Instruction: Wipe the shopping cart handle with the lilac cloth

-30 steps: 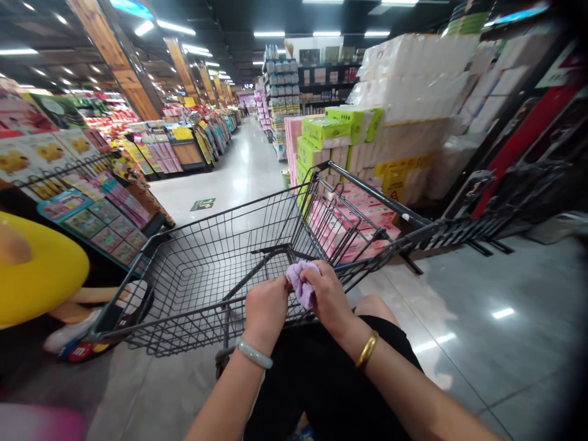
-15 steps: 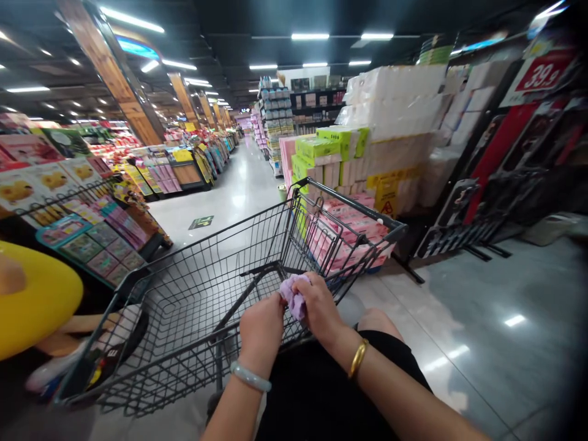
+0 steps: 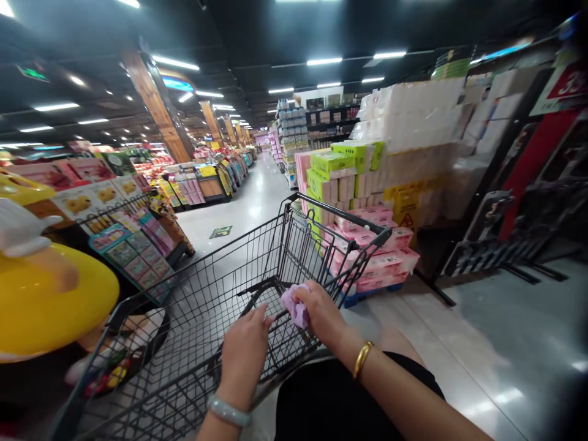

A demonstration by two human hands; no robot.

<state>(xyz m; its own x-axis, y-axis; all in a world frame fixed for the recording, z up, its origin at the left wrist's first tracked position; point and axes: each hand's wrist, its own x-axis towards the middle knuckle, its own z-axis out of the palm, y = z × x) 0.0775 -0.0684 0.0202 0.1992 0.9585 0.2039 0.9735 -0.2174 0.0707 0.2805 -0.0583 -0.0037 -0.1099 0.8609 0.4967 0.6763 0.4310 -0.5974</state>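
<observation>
My right hand (image 3: pixel 321 312) is closed around a crumpled light-purple cloth (image 3: pixel 295 305), held over the near side rail of a dark wire shopping cart (image 3: pixel 340 214). Just left of the cloth, my left hand (image 3: pixel 245 346) hovers above the same rail with thumb and forefinger apart, holding nothing; its other fingers curl out of sight. A pale bangle circles my left wrist and a gold one my right. Wire mesh and a dark frame show inside the cart's basket.
Beyond the cart stand pink packs (image 3: pixel 386 266) on a blue pallet and green cartons (image 3: pixel 335 164). A yellow inflated-looking figure (image 3: pixel 59 300) is close on the left, beside a display rack (image 3: pixel 131 254). A black rack (image 3: pixel 478 239) stands right. A glossy aisle floor (image 3: pixel 257 196) runs ahead.
My left hand has come away from the purple cloth, moving left and loosening its fingers. My right hand still grips the cloth. The view has shifted, so the surroundings sit further right and lower.
</observation>
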